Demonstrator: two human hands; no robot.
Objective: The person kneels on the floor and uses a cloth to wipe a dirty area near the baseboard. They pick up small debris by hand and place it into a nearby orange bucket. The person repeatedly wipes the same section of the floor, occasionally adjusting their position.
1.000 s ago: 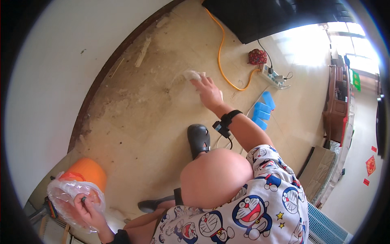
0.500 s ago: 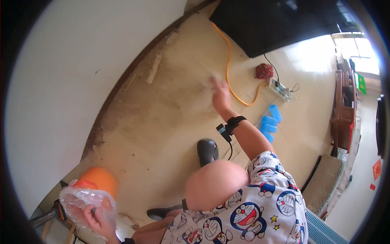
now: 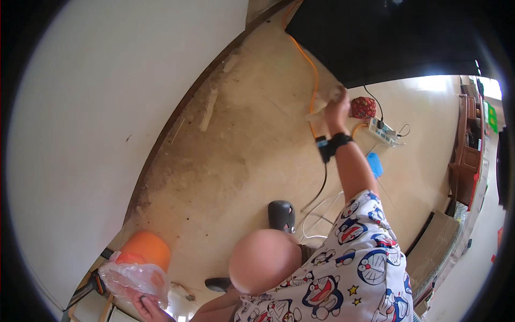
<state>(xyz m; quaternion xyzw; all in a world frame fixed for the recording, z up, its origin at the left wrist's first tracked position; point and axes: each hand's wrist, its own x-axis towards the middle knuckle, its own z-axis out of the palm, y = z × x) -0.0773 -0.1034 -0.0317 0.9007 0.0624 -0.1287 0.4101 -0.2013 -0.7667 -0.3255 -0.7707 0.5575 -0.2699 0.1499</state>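
Note:
My right hand [image 3: 338, 110], wearing a black wrist strap [image 3: 339, 144] with a small device, reaches far out over the floor. Its fingers are closed, and a pale, blurred thing [image 3: 317, 110] shows at their left side; its kind is unclear. Close by lie an orange cable [image 3: 312, 70] and a red patterned bundle [image 3: 363, 107]. At the lower left, my left hand [image 3: 150, 308] is at the edge of a clear plastic bag [image 3: 131, 279], its fingers curled on the film. That bag lines an orange bucket [image 3: 147, 248], which is tilted.
A large black panel [image 3: 386, 43] fills the upper right. Beside the bundle lies a white power strip [image 3: 383, 131] with plugs. A blue piece [image 3: 374, 165] is partly behind my forearm. Pale debris [image 3: 209, 110] lies near the wall [image 3: 107, 107]. A dark shoe [image 3: 281, 216] is below.
My right hand has moved up and right, nearer the black panel and the red bundle. My forearm now covers most of the blue pieces. The whole view has shifted slightly.

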